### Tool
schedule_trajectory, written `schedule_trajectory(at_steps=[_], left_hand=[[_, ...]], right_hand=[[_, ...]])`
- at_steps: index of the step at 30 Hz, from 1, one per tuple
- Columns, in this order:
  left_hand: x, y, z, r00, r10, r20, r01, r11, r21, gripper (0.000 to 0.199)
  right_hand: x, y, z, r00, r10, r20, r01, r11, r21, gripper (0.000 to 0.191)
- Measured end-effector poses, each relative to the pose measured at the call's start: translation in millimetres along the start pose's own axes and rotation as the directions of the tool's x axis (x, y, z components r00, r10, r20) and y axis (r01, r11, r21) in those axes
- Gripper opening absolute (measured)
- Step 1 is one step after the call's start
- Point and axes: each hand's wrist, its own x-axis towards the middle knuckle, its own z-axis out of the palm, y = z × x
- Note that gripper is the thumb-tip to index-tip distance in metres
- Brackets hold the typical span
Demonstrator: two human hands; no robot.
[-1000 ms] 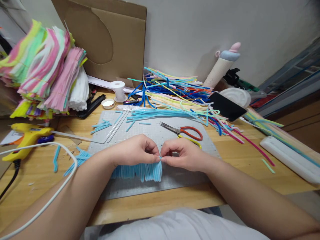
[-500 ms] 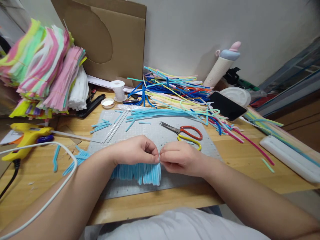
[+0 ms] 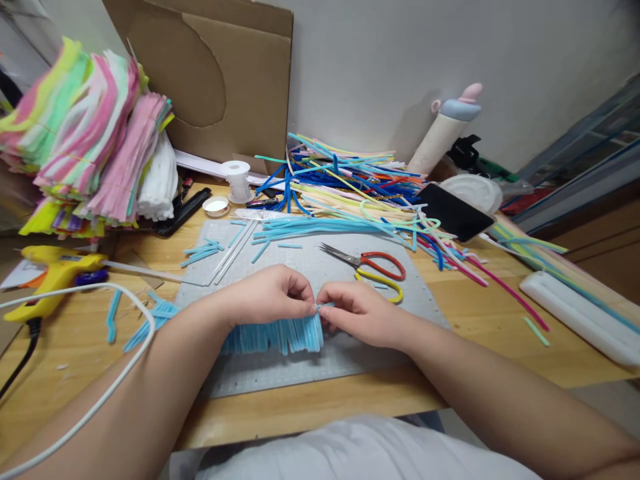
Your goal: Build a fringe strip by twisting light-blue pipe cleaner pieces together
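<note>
A fringe of light-blue pipe cleaner pieces [image 3: 280, 337] hangs below my left hand [image 3: 275, 293], whose fingers are closed on its upper edge. My right hand [image 3: 357, 312] pinches a short blue piece [image 3: 326, 305] at the fringe's right end, with its fingertips close to those of my left hand. Beneath both hands lies a grey cutting mat [image 3: 270, 383]. Scissors with one red and one yellow handle [image 3: 367, 263] rest on the mat just beyond my right hand. Short blue pieces [image 3: 203, 252] are scattered at the mat's upper left.
A yellow glue gun [image 3: 55, 273] and a white cable [image 3: 107, 393] are at the left. Long pipe cleaners [image 3: 345, 187] are piled at the back, near a white spool [image 3: 237, 181]. A phone [image 3: 456, 212] and a white power strip [image 3: 575, 317] sit at the right.
Both hands and the fringe have risen slightly. My right hand has turned, and a short blue piece now shows between its fingertips.
</note>
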Motion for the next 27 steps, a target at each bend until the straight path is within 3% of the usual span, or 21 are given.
schedule_trajectory(at_steps=[3,7,10,13,20,27], left_hand=[[-0.1,-1.2,-0.4,1.000,0.015,-0.011,-0.015,1.000,-0.007,0.027],[0.6,-2.9,-1.2,0.997,0.005,-0.071,-0.004,1.000,0.014,0.029],[2.0,-4.2,-1.6,0.992,0.014,-0.128,-0.009,0.999,0.038,0.028],[3.3,-5.6,-1.8,0.986,0.032,-0.165,-0.020,0.997,0.077,0.027],[8.6,-7.2,5.2,0.959,0.023,-0.284,0.018,0.990,0.141,0.024],[16.7,-8.8,14.0,0.913,0.065,-0.402,-0.059,0.998,0.027,0.020]], right_hand=[[3.5,0.7,3.9,0.996,0.081,-0.029,-0.075,0.983,0.166,0.018],[10.2,6.5,3.0,0.976,0.204,-0.080,-0.149,0.885,0.440,0.020],[12.1,9.3,-1.5,0.972,0.233,0.018,-0.206,0.820,0.534,0.025],[11.8,9.3,-6.5,0.965,0.250,0.081,-0.257,0.825,0.503,0.030],[14.2,11.8,-5.7,0.960,0.281,-0.019,-0.246,0.871,0.424,0.028],[13.6,9.1,-2.1,0.958,0.285,-0.023,-0.252,0.882,0.398,0.021]])
